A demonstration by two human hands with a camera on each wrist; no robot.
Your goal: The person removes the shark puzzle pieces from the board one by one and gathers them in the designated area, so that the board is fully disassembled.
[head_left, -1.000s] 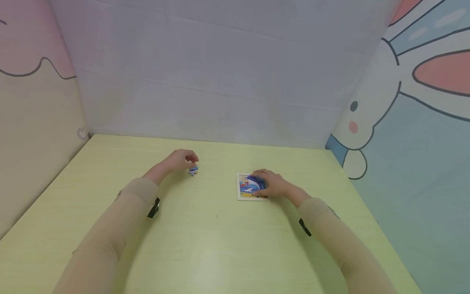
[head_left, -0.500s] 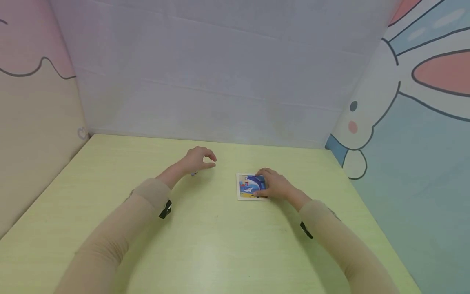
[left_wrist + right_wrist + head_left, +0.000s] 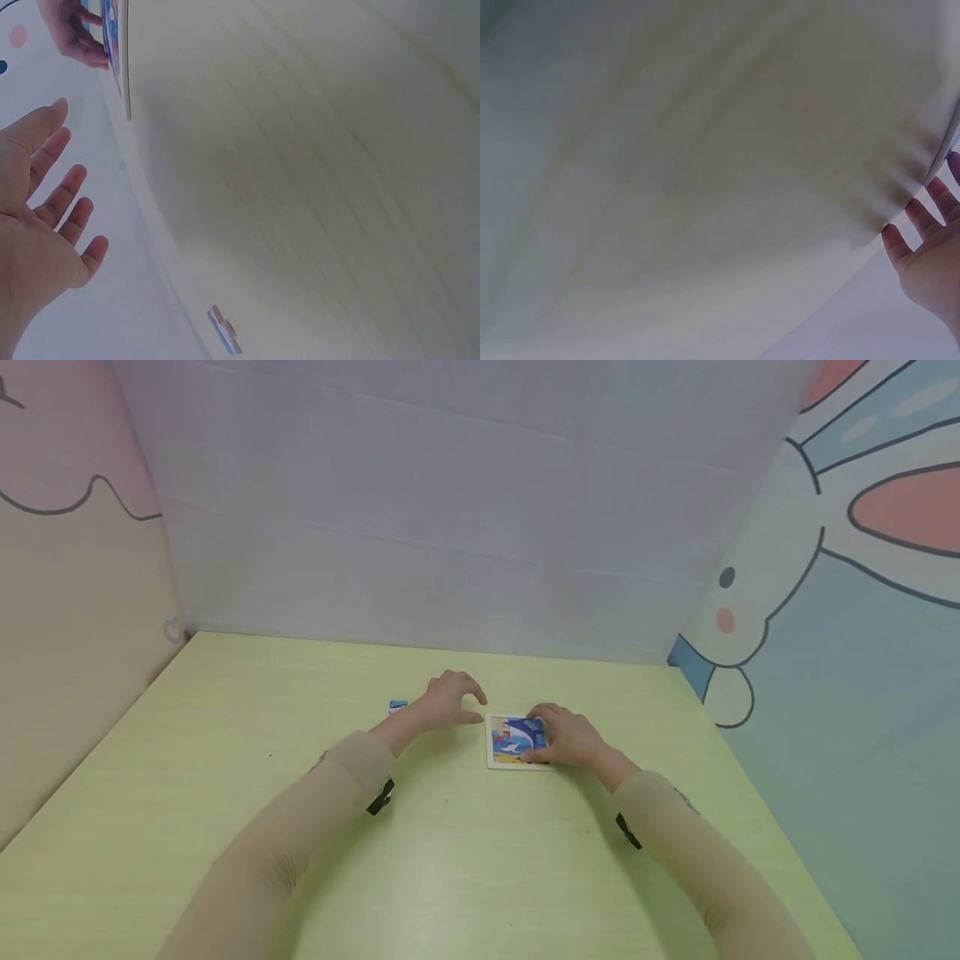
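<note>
Near the middle of the green bench (image 3: 225, 827) lies a small picture puzzle (image 3: 512, 741), and the right hand (image 3: 572, 739) rests flat on its right part, fingers (image 3: 922, 219) straight and slightly apart. The left hand (image 3: 448, 700) hovers just left of the puzzle, touching nothing, its fingers (image 3: 66, 196) loosely spread and empty. A loose blue piece (image 3: 397, 705) lies on the bench just left of that hand, though its shape is too small to make out.
</note>
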